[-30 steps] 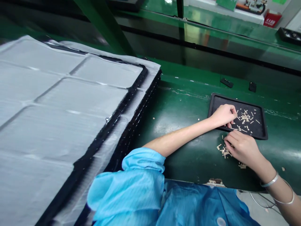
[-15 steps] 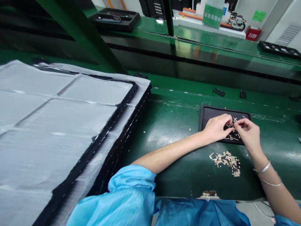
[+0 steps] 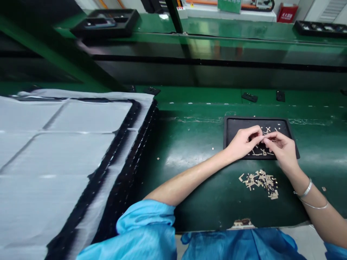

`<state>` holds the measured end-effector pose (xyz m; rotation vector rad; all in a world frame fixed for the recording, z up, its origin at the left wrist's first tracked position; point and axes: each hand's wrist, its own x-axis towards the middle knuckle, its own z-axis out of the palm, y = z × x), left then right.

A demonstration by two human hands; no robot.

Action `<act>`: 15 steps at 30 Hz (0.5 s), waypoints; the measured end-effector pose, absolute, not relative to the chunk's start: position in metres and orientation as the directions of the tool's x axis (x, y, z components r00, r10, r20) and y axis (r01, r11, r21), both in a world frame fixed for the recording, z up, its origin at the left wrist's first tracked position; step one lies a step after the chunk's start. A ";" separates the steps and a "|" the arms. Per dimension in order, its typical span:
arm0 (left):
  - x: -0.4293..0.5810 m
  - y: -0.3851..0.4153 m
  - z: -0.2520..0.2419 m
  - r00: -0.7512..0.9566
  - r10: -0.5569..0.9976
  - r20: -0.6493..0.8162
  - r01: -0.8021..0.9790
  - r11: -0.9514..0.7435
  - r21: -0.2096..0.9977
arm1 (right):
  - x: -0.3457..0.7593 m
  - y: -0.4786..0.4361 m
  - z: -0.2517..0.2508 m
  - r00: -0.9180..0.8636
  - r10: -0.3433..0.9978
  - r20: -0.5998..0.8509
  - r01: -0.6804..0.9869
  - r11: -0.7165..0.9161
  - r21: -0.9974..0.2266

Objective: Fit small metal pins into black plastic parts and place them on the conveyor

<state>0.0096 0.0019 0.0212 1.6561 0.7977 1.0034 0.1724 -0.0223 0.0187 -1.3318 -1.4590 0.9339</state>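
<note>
Over a shallow black tray (image 3: 234,126) my two hands meet fingertip to fingertip. My left hand (image 3: 245,141) is closed in a pinch, thumb against forefinger. Opposite it, my right hand (image 3: 283,146) pinches as well, its fingertips touching or nearly touching the left ones. Whatever sits between the fingers is too small to make out. Small tan strips and bits (image 3: 260,152) lie scattered in the tray beneath the hands. On the green table just in front of the tray is a loose pile of tan and black small pieces (image 3: 261,182).
Stacked trays under white sheeting (image 3: 81,144) fill the left side. Two small black parts (image 3: 249,96) lie behind the tray. A green post (image 3: 54,54) slants at upper left. On the back ledge stand a black box (image 3: 108,23) and a black tray (image 3: 322,29).
The view has shifted and levelled slightly. My hands stay over the tray, and the right fingertips have come closer to the left ones.
</note>
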 end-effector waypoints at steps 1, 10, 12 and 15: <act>0.009 0.002 0.021 0.440 0.868 0.232 0.020 -0.267 0.963 | 0.171 -0.022 0.018 -0.001 0.995 0.102 0.243 0.099 -0.965; 0.009 0.000 0.020 0.485 0.856 0.177 -0.016 -0.194 0.981 | 0.167 -0.022 0.013 0.074 0.997 -0.013 0.040 -0.016 -0.999; 0.009 0.000 0.020 0.495 0.851 0.176 -0.008 -0.198 0.980 | 0.167 -0.022 0.012 0.093 0.996 0.007 0.040 0.003 -0.999; 0.009 -0.001 0.021 0.506 0.842 0.189 0.002 -0.220 0.975 | 0.166 -0.022 0.012 0.123 0.990 0.064 0.094 0.052 -0.994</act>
